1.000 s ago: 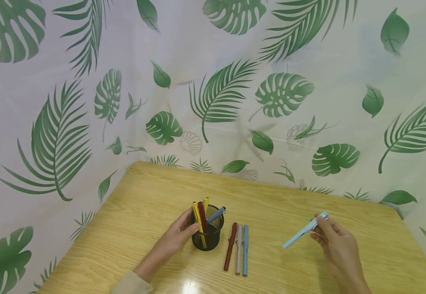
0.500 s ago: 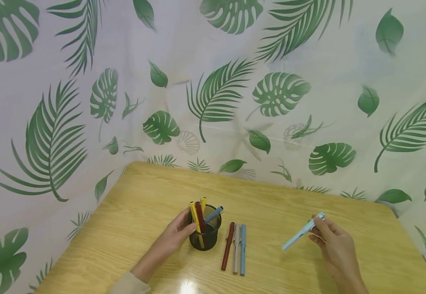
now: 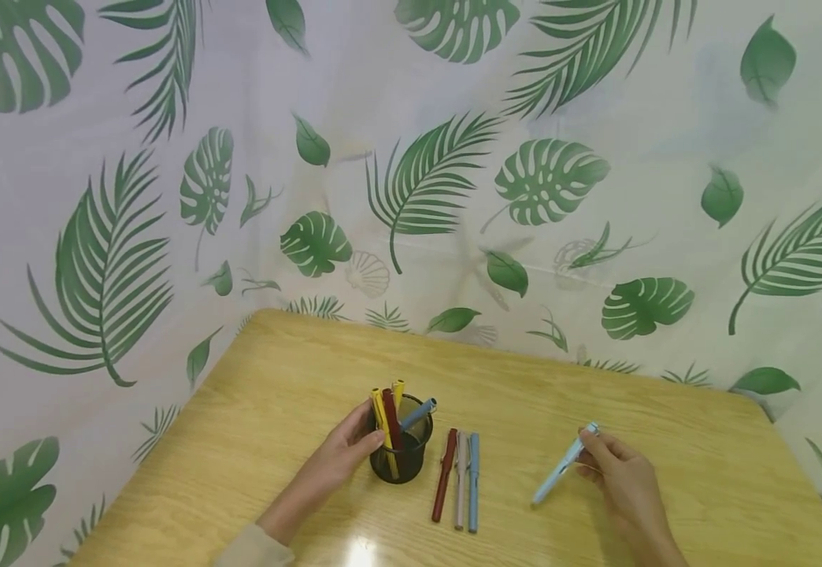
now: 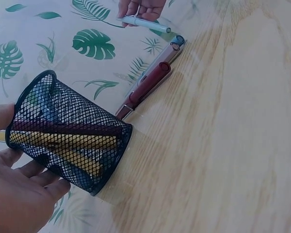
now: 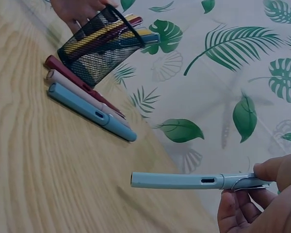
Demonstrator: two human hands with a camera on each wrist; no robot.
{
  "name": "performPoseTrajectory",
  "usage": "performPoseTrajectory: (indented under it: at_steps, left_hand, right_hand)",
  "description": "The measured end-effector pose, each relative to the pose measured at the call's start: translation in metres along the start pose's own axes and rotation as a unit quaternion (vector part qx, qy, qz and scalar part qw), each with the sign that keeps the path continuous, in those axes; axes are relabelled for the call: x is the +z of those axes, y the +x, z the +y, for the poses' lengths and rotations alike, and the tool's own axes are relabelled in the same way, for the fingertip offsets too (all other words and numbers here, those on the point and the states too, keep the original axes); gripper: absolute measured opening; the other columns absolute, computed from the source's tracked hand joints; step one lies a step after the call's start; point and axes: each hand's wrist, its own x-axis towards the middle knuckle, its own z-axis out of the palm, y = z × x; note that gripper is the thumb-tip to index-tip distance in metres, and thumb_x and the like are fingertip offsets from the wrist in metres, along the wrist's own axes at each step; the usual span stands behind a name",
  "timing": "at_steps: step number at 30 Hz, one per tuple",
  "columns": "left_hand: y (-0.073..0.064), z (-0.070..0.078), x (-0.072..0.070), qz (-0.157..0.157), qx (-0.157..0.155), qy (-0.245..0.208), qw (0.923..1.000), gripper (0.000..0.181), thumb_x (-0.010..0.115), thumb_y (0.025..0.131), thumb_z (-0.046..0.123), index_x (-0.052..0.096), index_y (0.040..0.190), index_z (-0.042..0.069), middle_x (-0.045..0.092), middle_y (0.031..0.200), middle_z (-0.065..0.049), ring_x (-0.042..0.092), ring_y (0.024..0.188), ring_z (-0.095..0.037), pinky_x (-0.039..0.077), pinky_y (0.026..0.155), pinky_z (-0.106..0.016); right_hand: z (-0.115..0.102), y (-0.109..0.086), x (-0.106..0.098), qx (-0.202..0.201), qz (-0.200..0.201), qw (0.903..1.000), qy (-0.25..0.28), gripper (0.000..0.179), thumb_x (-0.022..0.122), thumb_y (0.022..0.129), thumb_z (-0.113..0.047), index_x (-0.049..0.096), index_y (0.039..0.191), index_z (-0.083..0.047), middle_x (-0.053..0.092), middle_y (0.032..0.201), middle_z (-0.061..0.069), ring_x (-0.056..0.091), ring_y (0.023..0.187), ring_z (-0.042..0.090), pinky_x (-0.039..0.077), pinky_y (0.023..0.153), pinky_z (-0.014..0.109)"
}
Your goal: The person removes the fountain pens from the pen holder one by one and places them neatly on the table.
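Note:
My left hand point(image 3: 346, 447) grips the side of a black mesh pen cup point(image 3: 409, 465) that stands on the table. Inside the cup lean two yellow pens, a dark red pen point(image 3: 391, 417) and a blue pen point(image 3: 420, 413). To the cup's right lie a dark red pen point(image 3: 444, 476), a pale pinkish pen point(image 3: 461, 482) and a blue pen point(image 3: 474, 483), side by side. Farther right, my right hand point(image 3: 623, 480) pinches a light blue pen point(image 5: 184, 180) by its clip end. That pen slants, its other end pointing down and left above the tabletop.
The wooden table point(image 3: 312, 354) ends at the back against a white curtain point(image 3: 439, 260) printed with green leaves. More of the leaf-printed cloth hangs along the left side.
My right hand has moved left and a little toward me with the light blue pen, which now tilts more steeply. The left hand stays on the cup.

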Motion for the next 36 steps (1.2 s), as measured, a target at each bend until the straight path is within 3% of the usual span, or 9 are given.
performPoseTrajectory:
  at_steps: [5,10,13,18,28,36]
  left_hand:
    - [-0.001,0.001,0.002,-0.002,0.0,-0.002,1.0,0.07,0.054,0.109,0.029,0.017,0.166,0.011,0.015,0.17,-0.018,0.013,0.156,-0.038,0.017,0.124,-0.054]
    - [0.0,0.003,0.003,0.0,-0.002,-0.003,1.0,0.07,0.054,0.109,0.029,0.017,0.166,0.011,0.015,0.17,-0.019,0.013,0.156,-0.039,0.017,0.123,-0.055]
    - [0.0,0.004,0.004,0.004,-0.005,0.001,1.0,0.071,0.054,0.109,0.03,0.017,0.166,0.011,0.016,0.169,-0.02,0.014,0.155,-0.04,0.017,0.123,-0.056]
    - [0.0,0.002,0.004,0.0,-0.003,0.001,1.0,0.07,0.054,0.11,0.029,0.017,0.166,0.011,0.015,0.17,-0.02,0.013,0.156,-0.04,0.017,0.123,-0.056]
    - [-0.002,0.0,0.004,0.012,-0.01,0.006,0.9999,0.07,0.055,0.109,0.031,0.019,0.166,0.013,0.019,0.169,-0.019,0.017,0.155,-0.041,0.022,0.122,-0.056]
    - [-0.001,0.001,0.004,0.018,-0.017,0.016,0.9996,0.072,0.056,0.108,0.034,0.019,0.166,0.012,0.019,0.169,-0.019,0.018,0.154,-0.041,0.023,0.122,-0.057]
  right_hand:
    - [0.01,0.003,0.007,0.007,0.008,0.9997,-0.024,0.016,0.065,0.104,-0.025,0.074,0.098,-0.013,0.066,0.088,-0.006,0.065,0.084,0.008,0.059,0.081,0.024]
    - [0.015,0.005,0.016,0.003,0.016,0.9977,-0.065,0.031,0.063,0.105,-0.023,0.068,0.118,0.005,0.067,0.087,-0.002,0.067,0.08,0.011,0.06,0.079,0.025]
    - [0.018,0.005,0.022,-0.006,0.016,0.9932,-0.115,0.043,0.061,0.106,-0.023,0.06,0.128,0.013,0.067,0.089,0.0,0.066,0.081,0.014,0.06,0.078,0.025]
    - [0.024,0.003,0.031,-0.018,0.015,0.9821,-0.187,0.047,0.06,0.107,-0.026,0.058,0.133,0.014,0.068,0.092,0.004,0.066,0.082,0.017,0.058,0.072,0.024]
    - [0.042,0.001,0.05,-0.035,0.0,0.9814,-0.189,0.044,0.063,0.105,-0.018,0.056,0.129,0.018,0.07,0.082,0.007,0.067,0.071,0.018,0.058,0.063,0.024]
    - [0.043,0.001,0.069,-0.058,-0.001,0.9808,-0.186,0.043,0.066,0.102,-0.013,0.056,0.129,0.018,0.068,0.073,0.006,0.064,0.064,0.018,0.056,0.054,0.024]
